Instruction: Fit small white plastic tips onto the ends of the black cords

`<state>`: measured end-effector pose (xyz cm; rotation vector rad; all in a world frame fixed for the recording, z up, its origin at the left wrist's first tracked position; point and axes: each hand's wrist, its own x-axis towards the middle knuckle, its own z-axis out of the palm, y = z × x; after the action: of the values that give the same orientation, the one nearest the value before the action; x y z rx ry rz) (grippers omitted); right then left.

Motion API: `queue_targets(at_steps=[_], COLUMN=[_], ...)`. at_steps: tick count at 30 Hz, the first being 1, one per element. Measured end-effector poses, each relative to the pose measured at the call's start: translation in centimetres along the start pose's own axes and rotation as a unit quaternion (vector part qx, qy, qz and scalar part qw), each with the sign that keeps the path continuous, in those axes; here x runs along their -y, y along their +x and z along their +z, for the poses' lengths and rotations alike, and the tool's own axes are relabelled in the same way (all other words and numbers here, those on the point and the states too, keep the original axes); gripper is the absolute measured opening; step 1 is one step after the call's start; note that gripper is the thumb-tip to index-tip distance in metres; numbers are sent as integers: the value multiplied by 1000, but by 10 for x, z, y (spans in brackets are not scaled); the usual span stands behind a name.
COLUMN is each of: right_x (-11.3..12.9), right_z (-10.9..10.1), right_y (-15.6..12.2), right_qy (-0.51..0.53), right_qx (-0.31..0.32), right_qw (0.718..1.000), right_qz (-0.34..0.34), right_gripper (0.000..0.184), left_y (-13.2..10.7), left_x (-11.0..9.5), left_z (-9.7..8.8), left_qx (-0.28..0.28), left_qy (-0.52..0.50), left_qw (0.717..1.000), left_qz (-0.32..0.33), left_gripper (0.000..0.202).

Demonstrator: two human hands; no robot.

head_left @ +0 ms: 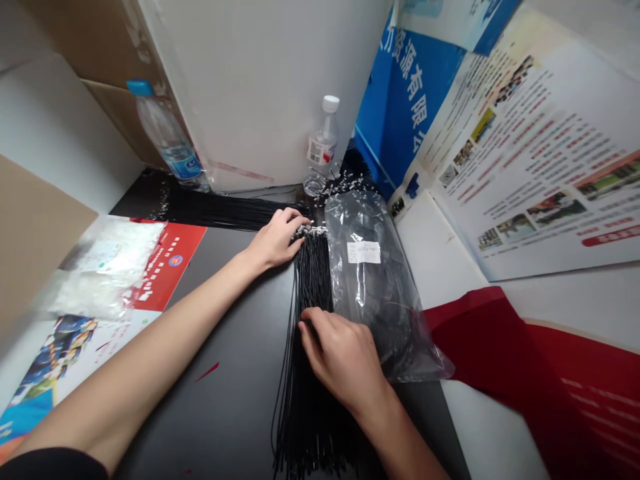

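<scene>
A thick bundle of thin black wires with small white ends lies lengthwise on the dark table top. My left hand rests at the bundle's far end, its fingers curled and pinching at the white tips. My right hand presses down on the middle of the bundle, fingers bent over the wires. A clear plastic bag with a white label lies right beside the bundle, touching my right hand's side.
Two plastic water bottles stand at the back: one with a blue cap, one with a white cap. More black wires lie across the back. A bag of white parts sits left. Printed posters and red cloth lie right.
</scene>
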<state>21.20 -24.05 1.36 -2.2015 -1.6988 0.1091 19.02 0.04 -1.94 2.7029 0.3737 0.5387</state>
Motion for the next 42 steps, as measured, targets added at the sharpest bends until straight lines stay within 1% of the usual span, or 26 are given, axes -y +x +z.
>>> queue_targets(at_steps=[7, 16, 22, 25, 27, 29, 30, 32, 34, 36, 37, 39, 42], right_x=[-2, -4, -5, -6, -6, -7, -7, -8, -9, -8, -8, -7, -7], right_z=[2, 4, 6, 6, 5, 4, 4, 3, 3, 3, 3, 4, 6], right_y=[1, 0, 0, 1, 1, 1, 1, 1, 1, 1, 1, 1, 2], right_qy=[-8, 2, 6, 16, 20, 21, 21, 22, 22, 24, 25, 29, 41], right_qx=[-6, -13, -11, -24, -39, -56, -64, -78, -86, -89, -90, -92, -96], right_qw=[1000, 1000, 1000, 999, 999, 998, 998, 997, 996, 996, 996, 995, 994], right_qz=[-12, -22, -27, -25, -17, -8, -5, -1, -2, -4, -6, -8, -13], right_gripper=[20, 24, 23, 23, 22, 20, 19, 19, 19, 19, 19, 19, 19], left_y=[7, 2, 3, 0, -8, -24, -36, -63, -91, -112, -119, -123, -116], left_x=[-7, -8, -10, -12, -16, -22, -27, -40, -55, -68, -73, -79, -79], left_z=[0, 4, 10, 8, 3, -1, -2, -2, 2, 8, 12, 17, 19], left_qx=[0, 2, -28, -56, -84, -97, -87, -41, 0, 28, 36, 53, 75], left_qy=[52, 18, -25, -27, -18, -7, 0, 23, 59, 86, 99, 117, 123], left_qw=[999, 1000, 999, 998, 996, 992, 991, 991, 989, 988, 987, 986, 987], left_qz=[-4, -2, -11, -13, -33, -75, -99, -126, -134, -127, -122, -105, -79], left_gripper=[27, 37, 32, 31, 31, 32, 34, 44, 55, 60, 62, 65, 67])
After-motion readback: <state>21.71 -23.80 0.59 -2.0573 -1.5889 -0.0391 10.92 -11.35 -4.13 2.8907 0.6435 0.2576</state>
